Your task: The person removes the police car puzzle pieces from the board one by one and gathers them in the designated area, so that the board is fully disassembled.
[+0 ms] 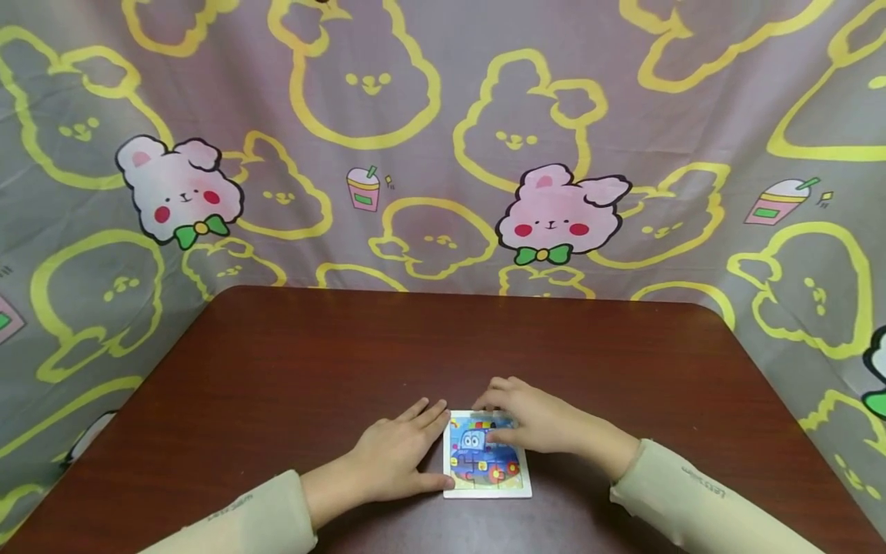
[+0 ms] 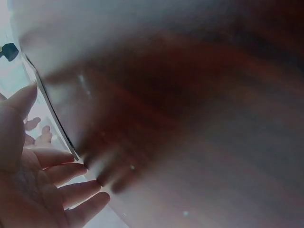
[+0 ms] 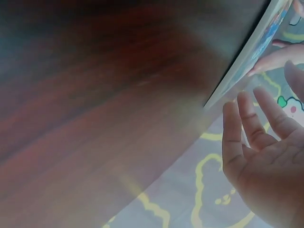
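A small jigsaw puzzle [image 1: 477, 465] in a white frame [image 1: 487, 494] lies flat near the front of the table, with a blue cartoon vehicle pictured on it. My left hand [image 1: 388, 465] rests along its left side; the thumb touches the lower left corner and the straight fingers reach the upper left one. Over the upper right part is my right hand [image 1: 540, 419], its thumb above the picture and its loosely bent fingers by the far edge. In the right wrist view, the fingers [image 3: 259, 121] are spread beside the puzzle's edge [image 3: 251, 50], with nothing seen between them.
The dark brown wooden table [image 1: 311, 354] has rounded far corners. Behind it and along both sides hangs a grey-pink curtain [image 1: 429, 165] printed with yellow outlines, rabbit faces and drink cups.
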### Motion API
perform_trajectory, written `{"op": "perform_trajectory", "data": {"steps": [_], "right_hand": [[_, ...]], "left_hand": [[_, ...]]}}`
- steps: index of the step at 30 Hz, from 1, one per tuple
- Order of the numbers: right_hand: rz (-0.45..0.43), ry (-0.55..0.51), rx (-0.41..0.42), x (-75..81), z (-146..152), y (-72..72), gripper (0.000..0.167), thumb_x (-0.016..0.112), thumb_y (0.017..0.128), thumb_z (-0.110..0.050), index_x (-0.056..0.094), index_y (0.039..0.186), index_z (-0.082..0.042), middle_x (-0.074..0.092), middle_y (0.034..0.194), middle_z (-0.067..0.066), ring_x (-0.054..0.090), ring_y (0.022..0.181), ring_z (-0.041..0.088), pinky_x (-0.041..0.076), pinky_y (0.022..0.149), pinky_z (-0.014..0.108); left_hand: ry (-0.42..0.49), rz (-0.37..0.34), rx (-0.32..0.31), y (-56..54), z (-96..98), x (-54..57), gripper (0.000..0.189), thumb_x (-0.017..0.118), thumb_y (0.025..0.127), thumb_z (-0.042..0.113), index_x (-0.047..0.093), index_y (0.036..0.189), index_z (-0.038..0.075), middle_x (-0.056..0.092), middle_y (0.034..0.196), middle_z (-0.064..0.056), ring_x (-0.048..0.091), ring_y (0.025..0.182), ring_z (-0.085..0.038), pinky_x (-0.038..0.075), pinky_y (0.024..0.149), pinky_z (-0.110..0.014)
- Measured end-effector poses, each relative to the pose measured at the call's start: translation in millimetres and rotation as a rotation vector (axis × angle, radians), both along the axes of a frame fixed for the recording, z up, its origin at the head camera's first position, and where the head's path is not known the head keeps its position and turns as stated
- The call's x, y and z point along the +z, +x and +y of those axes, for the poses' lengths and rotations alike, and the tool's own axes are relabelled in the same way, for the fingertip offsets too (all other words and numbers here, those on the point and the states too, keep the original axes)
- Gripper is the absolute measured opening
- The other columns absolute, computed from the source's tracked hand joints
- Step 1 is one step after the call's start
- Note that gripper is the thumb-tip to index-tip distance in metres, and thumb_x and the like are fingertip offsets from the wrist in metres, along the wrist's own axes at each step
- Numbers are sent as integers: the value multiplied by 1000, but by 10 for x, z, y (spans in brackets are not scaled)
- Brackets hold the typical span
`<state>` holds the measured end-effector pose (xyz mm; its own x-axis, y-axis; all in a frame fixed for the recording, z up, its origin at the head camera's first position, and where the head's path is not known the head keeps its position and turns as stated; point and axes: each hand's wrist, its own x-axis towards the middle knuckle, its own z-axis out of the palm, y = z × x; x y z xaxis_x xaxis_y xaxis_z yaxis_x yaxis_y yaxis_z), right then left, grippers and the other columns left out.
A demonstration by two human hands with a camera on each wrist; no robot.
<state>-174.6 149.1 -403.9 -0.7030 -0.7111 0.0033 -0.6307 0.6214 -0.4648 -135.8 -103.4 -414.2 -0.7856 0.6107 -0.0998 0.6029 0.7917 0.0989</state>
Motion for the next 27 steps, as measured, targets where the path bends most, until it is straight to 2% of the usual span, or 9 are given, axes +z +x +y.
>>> {"op": "perform_trajectory", "data": {"steps": [3,7,12,17,27], "right_hand": [[-43,-4,22,-15,-83,-41,34,76,88,-29,68,118,-16,60,100,-6,52,92,11,48,80,26],[-81,21,34,-25,-182,-70,32,76,88,-27,68,116,-16,60,101,-6,54,95,10,50,85,28],[-105,59,19,-19,-269,-97,31,78,87,-25,67,114,-15,59,101,-5,54,95,9,50,87,30],[-131,45,0,-4,-327,-119,28,79,84,-18,66,108,-13,58,97,-4,53,92,11,49,85,28],[-124,30,-14,-60,-382,-128,26,80,81,-11,64,102,-13,57,95,-4,53,91,10,47,83,27]], "left_hand": [[1,7,-2,4,-6,-7,94,59,83,74,43,151,11,39,159,-5,39,146,-28,57,85,-50],[-1,11,-3,5,-13,-14,94,59,83,74,44,151,11,40,159,-5,39,146,-27,57,85,-50],[-1,9,-2,1,-17,-13,93,59,83,74,44,151,12,40,159,-4,39,147,-27,57,86,-50],[-14,12,6,3,-19,-8,93,58,83,74,43,151,13,39,159,-4,37,147,-27,57,86,-49],[-14,-2,20,1,-6,-13,94,59,81,75,44,151,14,39,159,-2,38,147,-25,56,86,-51]]}}
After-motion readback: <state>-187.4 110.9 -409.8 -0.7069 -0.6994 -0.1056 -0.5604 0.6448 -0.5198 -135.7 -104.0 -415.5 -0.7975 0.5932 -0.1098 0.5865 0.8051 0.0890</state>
